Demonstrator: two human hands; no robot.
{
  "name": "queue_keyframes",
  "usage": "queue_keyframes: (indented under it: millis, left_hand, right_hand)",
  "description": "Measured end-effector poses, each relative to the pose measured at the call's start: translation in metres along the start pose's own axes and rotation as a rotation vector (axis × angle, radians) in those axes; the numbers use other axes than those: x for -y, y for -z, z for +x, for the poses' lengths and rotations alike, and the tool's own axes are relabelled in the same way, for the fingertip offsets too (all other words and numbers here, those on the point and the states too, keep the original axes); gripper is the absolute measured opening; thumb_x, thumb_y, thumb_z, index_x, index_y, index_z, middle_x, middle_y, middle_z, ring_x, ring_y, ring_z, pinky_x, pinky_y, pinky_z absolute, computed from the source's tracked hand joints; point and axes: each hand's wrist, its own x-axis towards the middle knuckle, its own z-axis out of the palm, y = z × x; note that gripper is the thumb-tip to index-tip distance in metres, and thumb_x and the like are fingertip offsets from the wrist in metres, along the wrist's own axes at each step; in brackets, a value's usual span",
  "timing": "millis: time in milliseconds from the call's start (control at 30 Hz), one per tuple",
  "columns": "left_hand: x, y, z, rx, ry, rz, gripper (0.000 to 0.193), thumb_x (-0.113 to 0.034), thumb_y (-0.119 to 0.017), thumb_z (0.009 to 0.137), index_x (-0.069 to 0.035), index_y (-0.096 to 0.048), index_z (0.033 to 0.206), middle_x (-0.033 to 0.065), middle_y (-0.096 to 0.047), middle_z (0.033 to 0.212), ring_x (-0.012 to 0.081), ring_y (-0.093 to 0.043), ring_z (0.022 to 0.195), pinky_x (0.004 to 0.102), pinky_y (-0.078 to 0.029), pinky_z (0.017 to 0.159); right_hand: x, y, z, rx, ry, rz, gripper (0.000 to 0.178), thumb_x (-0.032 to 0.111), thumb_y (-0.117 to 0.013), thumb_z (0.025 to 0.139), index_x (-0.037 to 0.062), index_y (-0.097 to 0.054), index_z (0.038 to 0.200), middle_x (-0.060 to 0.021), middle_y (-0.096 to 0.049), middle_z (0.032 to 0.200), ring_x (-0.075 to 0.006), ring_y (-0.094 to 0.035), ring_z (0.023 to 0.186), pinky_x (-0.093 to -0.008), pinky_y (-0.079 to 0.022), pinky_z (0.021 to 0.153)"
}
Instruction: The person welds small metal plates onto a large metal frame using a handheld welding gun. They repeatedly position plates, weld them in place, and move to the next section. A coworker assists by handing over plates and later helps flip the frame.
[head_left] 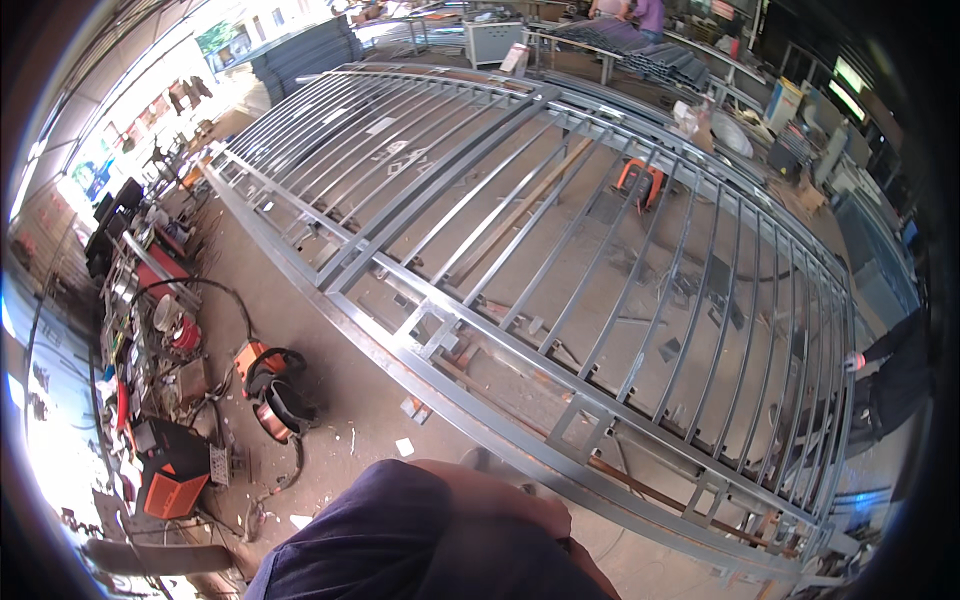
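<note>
Low in the picture, a dark navy sleeve (pixel 370 530) and a bent bare forearm, seemingly my left, cross in front of me. My left hand (pixel 552 517) is partly in sight at the forearm's end; its fingers are hidden, so what it holds, if anything, does not show. My right hand cannot be made out. Just beyond the arm lies the near rail of a large grey metal frame (pixel 480 400). Many slim parallel bars run across it, and a thick double beam (pixel 440 190) divides it. Small square plates (pixel 580 421) sit along its near side.
An orange-and-black machine (pixel 640 185) stands beyond the bars. At left are a welding helmet-like item (pixel 272 408), an orange-black box (pixel 172 480), cables and cluttered shelving. A person in dark clothes (pixel 880 400) is at the right end; others stand far back near stacked metal profiles (pixel 660 65).
</note>
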Motion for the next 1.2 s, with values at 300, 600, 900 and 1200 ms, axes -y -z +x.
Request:
queue_keyframes:
  millis: [300, 600, 900, 1200]
  left_hand:
    - [0.059, -0.097, 0.093, 0.11, -0.183, -0.779, 0.048, -0.031, -0.068, 0.093, -0.001, -0.067, 0.131, 0.0202, -0.066, 0.134, 0.0326, -0.062, 0.125, 0.0457, -0.046, 0.106]
    - [-0.016, -0.007, 0.071, 0.125, -0.134, -0.694, 0.049, -0.036, -0.072, 0.087, -0.004, -0.068, 0.123, 0.0203, -0.069, 0.125, 0.0335, -0.064, 0.12, 0.0463, -0.047, 0.101]
    - [-0.072, 0.028, 0.045, 0.03, -0.048, -0.107, 0.032, -0.033, -0.053, 0.097, -0.018, -0.071, 0.119, 0.0141, -0.075, 0.108, 0.0349, -0.072, 0.104, 0.0482, -0.057, 0.087]
    - [-0.074, 0.025, 0.024, 0.057, -0.043, 0.009, 0.029, -0.03, -0.056, 0.096, -0.018, -0.072, 0.117, 0.0134, -0.075, 0.106, 0.0337, -0.073, 0.103, 0.0478, -0.058, 0.086]
  right_hand:
    - [-0.024, 0.024, 0.0, -0.028, 0.202, -0.45, 0.043, 0.04, -0.049, 0.101, 0.0079, -0.063, 0.125, -0.0262, -0.068, 0.119, -0.045, -0.062, 0.117, -0.051, -0.05, 0.097]
    - [-0.054, 0.024, -0.036, -0.316, 0.053, -0.439, 0.03, 0.032, -0.053, 0.097, 0.0082, -0.062, 0.114, -0.0202, -0.072, 0.11, -0.0415, -0.071, 0.099, -0.0522, -0.055, 0.084]
    - [-0.151, -0.009, -0.025, -0.187, 0.058, 0.171, 0.061, 0.048, -0.061, 0.097, 0.0078, -0.056, 0.142, -0.0211, -0.064, 0.136, -0.0323, -0.061, 0.128, -0.0394, -0.049, 0.104]
    - [-0.131, 0.013, -0.041, 0.103, -0.005, 0.165, 0.052, 0.035, -0.068, 0.096, 0.0059, -0.059, 0.138, -0.0159, -0.069, 0.13, -0.0302, -0.065, 0.121, -0.0383, -0.05, 0.1]
